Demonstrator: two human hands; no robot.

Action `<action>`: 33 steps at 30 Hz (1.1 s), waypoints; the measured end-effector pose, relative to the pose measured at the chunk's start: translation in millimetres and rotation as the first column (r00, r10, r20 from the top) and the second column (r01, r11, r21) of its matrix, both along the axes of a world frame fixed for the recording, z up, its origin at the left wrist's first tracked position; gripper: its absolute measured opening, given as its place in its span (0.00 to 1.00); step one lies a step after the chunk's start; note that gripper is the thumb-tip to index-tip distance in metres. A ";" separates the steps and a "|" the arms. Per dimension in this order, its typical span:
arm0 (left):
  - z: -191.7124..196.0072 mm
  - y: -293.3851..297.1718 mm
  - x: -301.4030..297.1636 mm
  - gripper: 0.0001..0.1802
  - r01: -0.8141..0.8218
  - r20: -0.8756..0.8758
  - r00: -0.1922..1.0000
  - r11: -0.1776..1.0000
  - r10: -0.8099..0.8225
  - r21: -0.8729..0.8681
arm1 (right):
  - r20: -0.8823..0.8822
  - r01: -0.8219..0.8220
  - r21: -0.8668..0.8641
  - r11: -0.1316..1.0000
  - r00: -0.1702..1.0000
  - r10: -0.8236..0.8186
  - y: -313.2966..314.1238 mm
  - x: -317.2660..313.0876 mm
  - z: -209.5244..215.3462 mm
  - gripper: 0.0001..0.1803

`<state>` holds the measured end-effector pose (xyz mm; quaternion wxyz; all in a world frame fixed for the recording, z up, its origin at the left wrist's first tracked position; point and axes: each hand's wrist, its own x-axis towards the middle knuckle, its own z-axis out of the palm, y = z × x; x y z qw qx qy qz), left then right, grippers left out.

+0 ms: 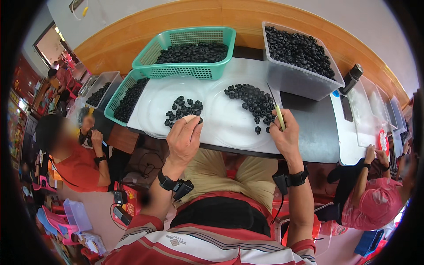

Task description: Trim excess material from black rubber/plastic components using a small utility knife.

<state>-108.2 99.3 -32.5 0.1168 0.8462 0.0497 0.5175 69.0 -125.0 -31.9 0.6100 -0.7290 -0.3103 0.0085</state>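
My left hand pinches a small black round part between thumb and forefinger, at the near edge of a clear round tray. A pale covering shows on one fingertip. Beyond these fingers lies a small heap of similar black parts, some with visible holes. My right hand is closed around a thin tool with a yellow handle and a narrow dark tip, pointing away from me. Just left of that tip, a larger curved heap of black parts spreads over a second clear round tray.
A green basket and a clear bin, both holding many black parts, stand at the back. Another green basket is at the left. A black bottle and a phone are on the right. People sit on both sides.
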 end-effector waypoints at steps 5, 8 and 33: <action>-1.1 4.3 0.0 0.12 -0.011 0.010 1.000 1.000 0.011 0.019 | 0.052 0.004 -0.078 0.997 0.999 0.000 8.0 6.9 8.0 0.15; -2.8 6.8 -0.7 0.12 -0.015 0.011 1.000 0.999 0.015 0.037 | 0.080 0.003 -0.085 0.996 0.997 0.004 12.5 17.4 7.5 0.15; 2.6 3.6 -2.2 0.14 0.136 -0.025 0.990 0.987 -0.139 -0.081 | 0.265 0.159 -0.082 0.984 0.955 -0.133 18.7 22.1 2.4 0.10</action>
